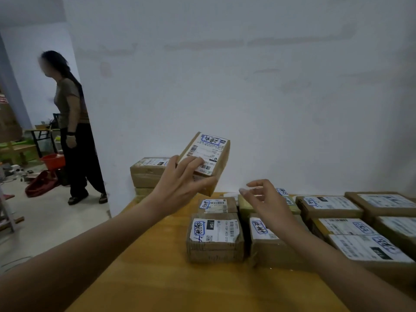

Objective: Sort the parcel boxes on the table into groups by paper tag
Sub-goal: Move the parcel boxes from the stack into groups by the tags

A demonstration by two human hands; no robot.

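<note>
Five fingers [191, 164] of the left hand [180, 183] clamp a cardboard parcel box [208, 158], thumb under its near edge and the others lying across its white paper tag [206, 154]. That box is held tilted in the air, above the far left corner of the table [139, 273], tag facing the camera. The right hand [263, 199] hovers just beside it, empty, fingers apart and loosely curled. Below the hands, several more parcel boxes [215, 237] sit on the yellow-brown table in close rows running to the right, each with a tag marked in blue ink; the writing is too blurred to read. A stack of boxes [146, 172] stands behind the held one, perhaps against the white wall [247, 86]. Far left, a person [72, 122] stands on the floor near a red tub [53, 161].
</note>
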